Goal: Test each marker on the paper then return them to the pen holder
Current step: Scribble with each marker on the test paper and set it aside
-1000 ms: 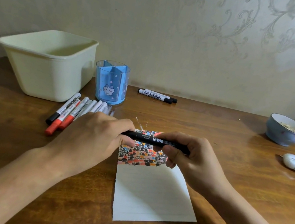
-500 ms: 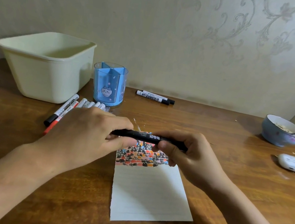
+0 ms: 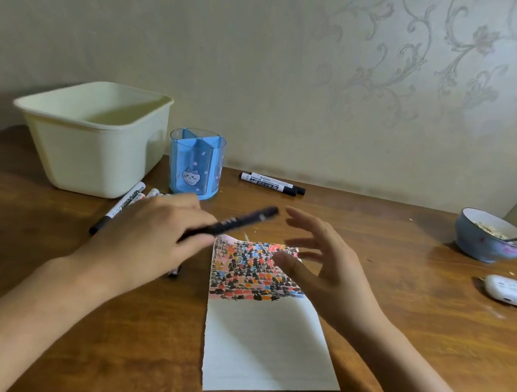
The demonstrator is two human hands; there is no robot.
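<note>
Holding 1 black marker (image 3: 239, 223), left hand (image 3: 155, 233) grips it; right hand (image 3: 323, 268) spread, holding nothing. Pen holder (image 3: 194, 164), beyond left hand, appears unfilled. Paper (image 3: 261, 333) partly scribbled; most markers likely remain.

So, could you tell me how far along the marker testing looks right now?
Plenty tested: the paper has a dense block of marks. In hand: the left hand holds a black marker; the right hand is open. Left: the pen holder shows no markers, and several lie beside it.
</note>
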